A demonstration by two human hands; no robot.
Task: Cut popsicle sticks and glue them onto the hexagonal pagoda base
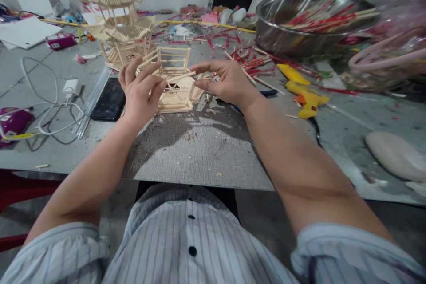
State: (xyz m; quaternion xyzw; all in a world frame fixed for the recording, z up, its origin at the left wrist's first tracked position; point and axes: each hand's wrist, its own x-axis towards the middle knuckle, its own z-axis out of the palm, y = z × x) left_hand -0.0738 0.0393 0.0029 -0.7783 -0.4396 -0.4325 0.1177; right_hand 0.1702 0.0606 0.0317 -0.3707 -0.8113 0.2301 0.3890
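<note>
A small wooden stick (182,76) runs across the gap between my hands, above a low frame of pale sticks (175,103) on the table. My right hand (228,80) pinches the stick's right end between thumb and fingers. At its left end is my left hand (141,91), with thumb and fingertips curled together and the other fingers raised. The frame has railings and a slatted floor; my left hand hides part of its left side. Behind and to the left stands a tiered stick pavilion (115,9) with a pointed roof.
A black phone (108,101) and white charger (71,88) lie left. To the right are a yellow glue gun (308,97), blue-handled pliers (268,93) and a pale stone (396,155). Behind them sits a metal bowl (276,35). Red wrappers (249,64) litter the table (199,159).
</note>
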